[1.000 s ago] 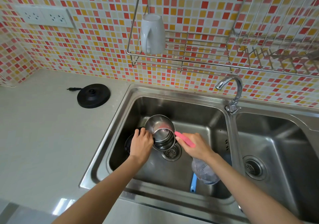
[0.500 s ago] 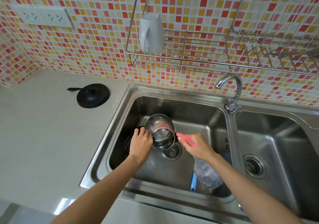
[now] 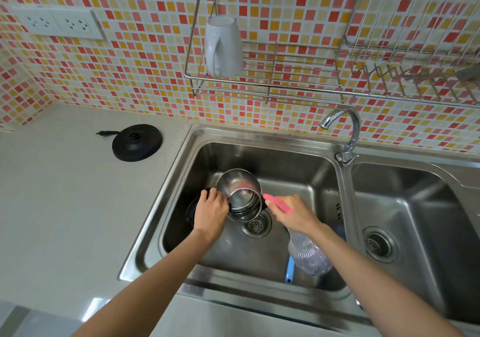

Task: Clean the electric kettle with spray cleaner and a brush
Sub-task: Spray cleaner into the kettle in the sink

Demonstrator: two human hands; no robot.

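The electric kettle [image 3: 244, 201] is a plain stainless-steel pot with a bright round rim, a shiny inside that catches a pinkish reflection, and a black handle on its left side. It is held inside the left basin of the sink [image 3: 181, 181], just above and beside the drain strainer [image 3: 256, 225]. Its long axis stands steep but leans off upright, the open mouth turned up toward the camera and the base down near the strainer. The left hand [image 3: 210, 212] reaches in from the near left with the forearm straight, back of the hand up, fingers curled round the black handle. A black rounded part shows beneath that hand; what it is cannot be told. The right hand [image 3: 293, 214] comes in from the near right and grasps the neck of a clear spray bottle [image 3: 307, 253]. The bottle's pink head [image 3: 278, 203] points left at the kettle's rim, just beside it, and its body slants back toward the person. A blue brush [image 3: 289, 271] lies in the basin's near right corner, partly behind the bottle. The black power base [image 3: 137, 142] sits on the bench [image 3: 65, 207], left of the sink.
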